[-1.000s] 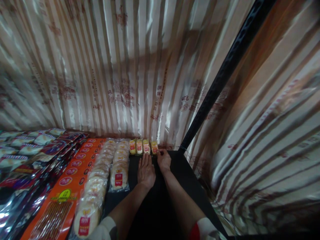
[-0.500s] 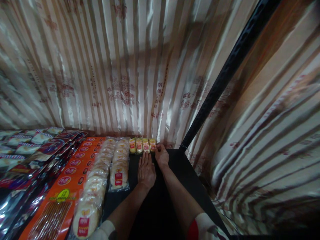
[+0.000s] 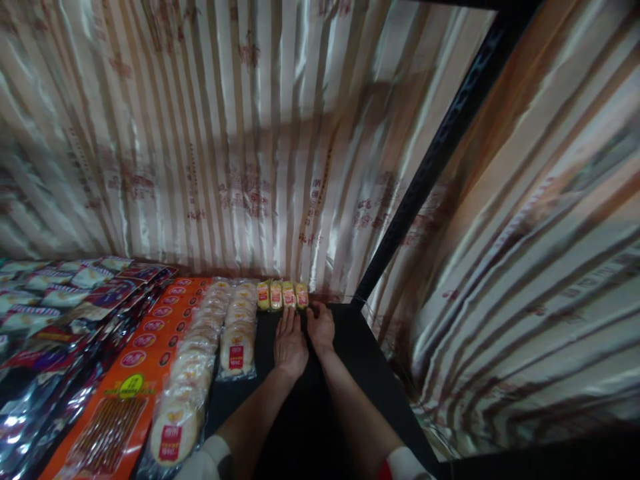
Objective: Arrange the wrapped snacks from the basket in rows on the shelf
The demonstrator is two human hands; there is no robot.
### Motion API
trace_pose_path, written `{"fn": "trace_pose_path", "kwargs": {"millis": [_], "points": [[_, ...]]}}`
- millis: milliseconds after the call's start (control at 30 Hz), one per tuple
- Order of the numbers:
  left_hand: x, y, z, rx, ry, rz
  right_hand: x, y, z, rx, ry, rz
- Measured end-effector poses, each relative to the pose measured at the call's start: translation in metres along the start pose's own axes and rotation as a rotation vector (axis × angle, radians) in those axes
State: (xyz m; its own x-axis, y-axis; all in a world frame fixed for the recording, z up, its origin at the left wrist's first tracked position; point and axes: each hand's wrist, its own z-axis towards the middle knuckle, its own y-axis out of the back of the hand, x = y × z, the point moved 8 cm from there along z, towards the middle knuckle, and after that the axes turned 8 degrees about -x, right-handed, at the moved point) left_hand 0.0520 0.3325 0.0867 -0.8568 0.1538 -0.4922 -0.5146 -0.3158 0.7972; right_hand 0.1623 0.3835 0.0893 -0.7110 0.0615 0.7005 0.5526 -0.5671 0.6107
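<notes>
Lying left of the post [image 3: 427, 172], long axis pointing forward, the end packet [image 3: 301, 295] is set just ahead-left of the nearer, curled right hand [image 3: 321, 328], whose grip cannot be told; the left hand [image 3: 291, 348] is held flat.

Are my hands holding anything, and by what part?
Left hand: flat, holding nothing. Right hand: beside the rightmost pack; I can't tell if it grips.

Post [image 3: 425, 177], black, perforated; striped printed sheeting [image 3: 200, 113] behind and right of it; black shelf [image 3: 363, 357] at its foot; lighting dim.
</notes>
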Motion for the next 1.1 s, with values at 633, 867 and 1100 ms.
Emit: {"fn": "trace_pose_path", "kwargs": {"millis": [633, 867, 1100], "points": [[-0.003, 0.061, -0.093, 0.031, -0.019, 0.029, 0.021, 0.050, -0.127, 0.312, -0.043, 0.070], [-0.005, 0.081, -0.133, 0.009, -0.053, 0.024, 0.030, 0.076, -0.169, 0.319, -0.019, 0.113], [0.003, 0.103, -0.176, 0.030, -0.028, -0.026, 0.029, 0.098, -0.221, 0.306, 0.022, 0.235]]}}
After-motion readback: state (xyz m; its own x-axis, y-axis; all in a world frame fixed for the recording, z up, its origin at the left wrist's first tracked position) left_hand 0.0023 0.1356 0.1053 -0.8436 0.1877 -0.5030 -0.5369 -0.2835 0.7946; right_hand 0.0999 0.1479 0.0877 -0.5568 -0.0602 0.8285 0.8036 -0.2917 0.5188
